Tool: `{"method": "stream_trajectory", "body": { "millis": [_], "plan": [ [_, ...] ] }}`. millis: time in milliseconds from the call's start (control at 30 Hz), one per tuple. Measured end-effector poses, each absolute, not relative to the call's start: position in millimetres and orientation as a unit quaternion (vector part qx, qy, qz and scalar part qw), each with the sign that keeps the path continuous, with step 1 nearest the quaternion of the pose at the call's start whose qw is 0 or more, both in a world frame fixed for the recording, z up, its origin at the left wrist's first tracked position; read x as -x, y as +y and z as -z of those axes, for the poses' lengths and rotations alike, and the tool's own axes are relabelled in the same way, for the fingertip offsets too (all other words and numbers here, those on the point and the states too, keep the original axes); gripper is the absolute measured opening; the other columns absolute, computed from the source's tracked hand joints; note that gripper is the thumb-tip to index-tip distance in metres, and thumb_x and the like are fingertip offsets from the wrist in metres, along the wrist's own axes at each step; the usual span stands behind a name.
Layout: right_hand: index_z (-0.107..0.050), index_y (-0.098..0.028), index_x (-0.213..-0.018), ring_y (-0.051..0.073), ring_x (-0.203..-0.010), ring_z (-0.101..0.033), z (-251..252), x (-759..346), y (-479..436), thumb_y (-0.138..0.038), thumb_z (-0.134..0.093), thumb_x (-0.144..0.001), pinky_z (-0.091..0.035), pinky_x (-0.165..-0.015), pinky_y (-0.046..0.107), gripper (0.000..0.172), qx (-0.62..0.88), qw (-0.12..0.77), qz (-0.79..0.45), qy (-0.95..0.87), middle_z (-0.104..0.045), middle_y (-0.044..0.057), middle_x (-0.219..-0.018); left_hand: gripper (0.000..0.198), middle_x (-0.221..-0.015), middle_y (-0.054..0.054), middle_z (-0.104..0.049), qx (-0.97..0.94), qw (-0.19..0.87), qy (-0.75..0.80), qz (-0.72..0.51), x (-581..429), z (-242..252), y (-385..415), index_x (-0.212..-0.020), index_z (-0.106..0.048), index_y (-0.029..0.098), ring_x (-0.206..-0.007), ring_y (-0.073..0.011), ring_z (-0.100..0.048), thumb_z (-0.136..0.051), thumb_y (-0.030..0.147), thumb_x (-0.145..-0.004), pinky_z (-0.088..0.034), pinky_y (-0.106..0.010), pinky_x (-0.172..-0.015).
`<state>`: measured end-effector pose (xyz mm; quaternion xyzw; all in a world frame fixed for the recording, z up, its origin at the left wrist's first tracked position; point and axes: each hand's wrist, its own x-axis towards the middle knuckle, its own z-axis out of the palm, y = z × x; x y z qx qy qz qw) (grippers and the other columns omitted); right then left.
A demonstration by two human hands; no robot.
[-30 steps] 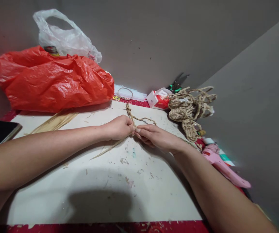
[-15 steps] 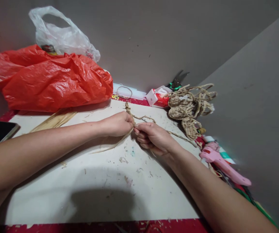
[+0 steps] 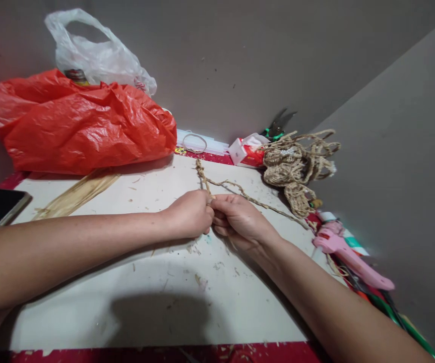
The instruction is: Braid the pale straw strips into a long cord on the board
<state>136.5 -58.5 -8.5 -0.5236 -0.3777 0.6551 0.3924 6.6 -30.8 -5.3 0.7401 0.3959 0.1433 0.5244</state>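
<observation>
A twisted cord of tan plant fibre (image 3: 201,174) runs away from my hands across the white board. My left hand (image 3: 192,214) is closed around its near end. Touching it, my right hand (image 3: 240,217) pinches the same cord between thumb and fingers; the exact spot is partly hidden by the fingers. A thinner twisted length (image 3: 255,200) of the cord branches off to the right and lies on the board. Flat dry fibre strips (image 3: 79,194) lie beyond my left forearm.
A red plastic bag (image 3: 84,126) stands at the back left, with a white bag (image 3: 96,55) behind it. A phone (image 3: 0,206) lies at the left edge. Coiled cord (image 3: 289,166), a tissue pack (image 3: 247,150) and a pink glue gun (image 3: 353,257) line the right side of the white board (image 3: 137,307).
Both hands have come slightly nearer to me along the cord, the left one more. More of the cord now shows beyond them. The loose strand below my left hand is out of sight.
</observation>
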Motion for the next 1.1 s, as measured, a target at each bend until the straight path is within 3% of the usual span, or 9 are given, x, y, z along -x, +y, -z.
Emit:
{"method": "stream_trajectory", "body": {
  "millis": [167,267,333,567,800,933,1100],
  "plan": [
    [-0.041,-0.017,-0.052,0.001,-0.032,-0.015,5.3,-139.1,-58.6,-0.021,-0.061,-0.068,-0.011,-0.032,0.015,0.026,0.513,0.405,-0.668,-0.355,-0.025,-0.010,-0.038,0.012,-0.050,-0.003,-0.055,-0.781,0.466,0.405,-0.093,0.2,-17.3,-17.1,-0.070,-0.059,0.013,-0.042,-0.0118,-0.046,-0.049,0.020,-0.068,-0.031,-0.023,-0.043],
    [-0.046,-0.016,-0.060,0.001,-0.035,-0.011,2.4,-142.0,-57.3,-0.022,-0.062,-0.071,-0.009,-0.034,0.015,0.020,0.494,0.398,-0.688,-0.352,-0.021,-0.012,-0.039,0.011,-0.053,-0.002,-0.054,-0.810,0.338,0.438,-0.194,5.5,-24.8,-0.7,-0.066,-0.061,0.013,-0.051,-0.0114,-0.045,-0.052,0.019,-0.066,-0.031,-0.022,-0.049],
    [-0.052,-0.014,-0.068,0.002,-0.036,-0.009,1.2,-143.2,-56.2,-0.022,-0.062,-0.072,-0.008,-0.034,0.015,0.013,0.491,0.391,-0.693,-0.354,-0.020,-0.012,-0.040,0.011,-0.060,-0.002,-0.056,-0.806,0.308,0.434,-0.259,6.4,-21.1,7.3,-0.067,-0.062,0.014,-0.056,-0.0108,-0.046,-0.051,0.015,-0.064,-0.031,-0.021,-0.053],
    [-0.052,-0.013,-0.064,0.001,-0.037,-0.009,2.0,-147.8,-52.5,-0.026,-0.063,-0.073,-0.007,-0.034,0.015,0.019,0.484,0.361,-0.704,-0.373,-0.021,-0.012,-0.041,0.020,-0.048,0.002,-0.046,-0.737,0.541,0.376,-0.152,-1.1,5.0,3.1,-0.056,-0.050,0.015,-0.042,-0.0078,-0.035,-0.041,0.022,-0.073,-0.027,-0.022,-0.046],
    [-0.056,-0.013,-0.071,0.002,-0.037,-0.012,2.4,-161.3,-45.0,-0.033,-0.063,-0.075,-0.009,-0.034,0.015,0.022,0.486,0.289,-0.701,-0.435,-0.024,-0.011,-0.042,0.020,-0.054,0.003,-0.049,-0.789,0.490,0.337,-0.157,6.3,-2.8,6.5,-0.062,-0.059,0.013,-0.049,-0.0066,-0.036,-0.046,0.023,-0.073,-0.029,-0.019,-0.049],
    [-0.059,-0.012,-0.073,0.003,-0.037,-0.013,3.5,-163.8,-43.6,-0.036,-0.061,-0.076,-0.008,-0.034,0.017,0.024,0.513,0.258,-0.652,-0.495,-0.025,-0.010,-0.042,0.020,-0.060,0.001,-0.057,-0.768,0.531,0.328,-0.142,6.5,1.9,10.5,-0.067,-0.062,0.012,-0.050,-0.0059,-0.041,-0.047,0.024,-0.075,-0.031,-0.018,-0.050],
    [-0.061,-0.013,-0.074,0.006,-0.042,-0.028,11.8,-166.1,-43.4,-0.038,-0.057,-0.077,-0.021,-0.039,0.019,0.026,0.557,0.240,-0.518,-0.603,-0.041,-0.005,-0.050,0.025,-0.039,0.007,-0.033,-0.704,0.608,0.354,-0.095,3.5,6.9,8.6,-0.067,-0.060,0.014,-0.032,-0.0054,-0.020,-0.048,0.033,-0.077,-0.014,-0.022,-0.035]
  ]
}}
